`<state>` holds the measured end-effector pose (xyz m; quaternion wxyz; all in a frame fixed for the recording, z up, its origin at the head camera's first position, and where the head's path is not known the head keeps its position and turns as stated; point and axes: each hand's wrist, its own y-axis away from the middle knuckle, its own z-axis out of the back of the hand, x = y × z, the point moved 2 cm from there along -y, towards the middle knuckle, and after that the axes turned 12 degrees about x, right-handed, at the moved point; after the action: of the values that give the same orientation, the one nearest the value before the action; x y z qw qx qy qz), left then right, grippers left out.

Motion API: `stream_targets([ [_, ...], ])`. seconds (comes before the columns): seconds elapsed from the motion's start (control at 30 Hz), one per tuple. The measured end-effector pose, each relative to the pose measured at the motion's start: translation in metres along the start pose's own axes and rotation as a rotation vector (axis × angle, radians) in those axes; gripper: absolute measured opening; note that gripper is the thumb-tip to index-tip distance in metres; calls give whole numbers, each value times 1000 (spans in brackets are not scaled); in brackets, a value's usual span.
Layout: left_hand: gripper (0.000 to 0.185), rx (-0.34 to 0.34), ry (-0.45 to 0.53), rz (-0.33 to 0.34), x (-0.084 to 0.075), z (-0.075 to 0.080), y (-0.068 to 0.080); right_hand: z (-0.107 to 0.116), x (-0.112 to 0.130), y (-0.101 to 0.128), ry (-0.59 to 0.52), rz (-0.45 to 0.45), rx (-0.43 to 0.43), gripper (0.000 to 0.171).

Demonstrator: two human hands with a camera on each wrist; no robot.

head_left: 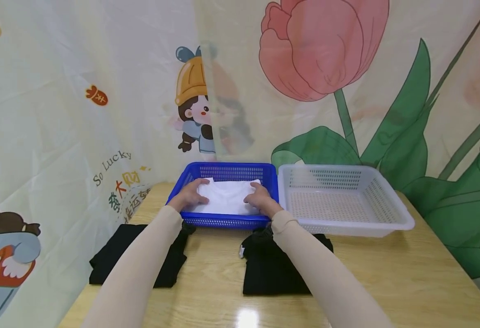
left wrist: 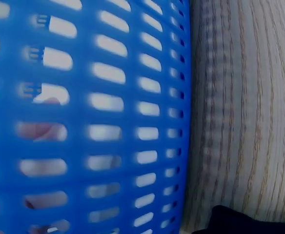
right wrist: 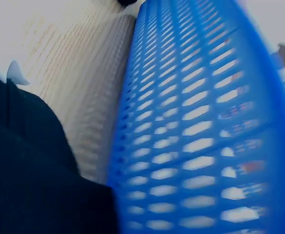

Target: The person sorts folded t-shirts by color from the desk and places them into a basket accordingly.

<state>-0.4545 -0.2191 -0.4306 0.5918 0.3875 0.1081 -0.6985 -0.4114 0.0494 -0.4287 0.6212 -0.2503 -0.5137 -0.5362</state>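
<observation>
A folded white cloth (head_left: 227, 197) lies inside a blue perforated basket (head_left: 227, 169) at the far middle of the wooden table (head_left: 387, 273). My left hand (head_left: 191, 195) rests on the cloth's left side and my right hand (head_left: 259, 198) on its right side, fingers bent over the fabric. Both wrist views are filled by the basket's blue wall (left wrist: 108, 122) (right wrist: 196, 136) seen from outside, with table wood beside it; the left hand (left wrist: 42, 129) shows only as pinkish blur through the wall's slots.
A white perforated basket (head_left: 346, 175) stands right of the blue one. Two folded black garments lie on the near table, one left (head_left: 117, 255) and one middle (head_left: 268, 269), also seen as dark cloth (right wrist: 30, 170). A printed curtain hangs behind.
</observation>
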Motion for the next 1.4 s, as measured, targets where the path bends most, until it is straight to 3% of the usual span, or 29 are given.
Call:
stream_targets([
  [0.1,73,11,-72,-13,-13,-1,9,12,11,14,28,27,90,76],
  [0.23,73,30,-208,20,-28,-1,20,35,32,44,77,86,205,72],
  [0.33,70,2,-315,7,-41,3,31,58,46,71,110,117,246,71],
  [0.5,60,-72,-370,-165,-67,5,58,100,56,122,157,169,251,73],
  [0.6,55,-68,-324,-286,-83,-1,81,119,50,155,210,200,242,71],
  [0.77,45,-36,-226,-394,-101,-19,118,141,26,204,235,235,229,69],
  [0.9,39,-7,-184,-423,-102,-38,136,151,-3,231,220,260,221,67],
  [1.07,37,69,-121,-431,-91,-61,150,154,-42,249,138,241,244,65],
  [1.4,37,190,4,-409,-57,-108,149,146,-109,256,-58,119,317,73],
])
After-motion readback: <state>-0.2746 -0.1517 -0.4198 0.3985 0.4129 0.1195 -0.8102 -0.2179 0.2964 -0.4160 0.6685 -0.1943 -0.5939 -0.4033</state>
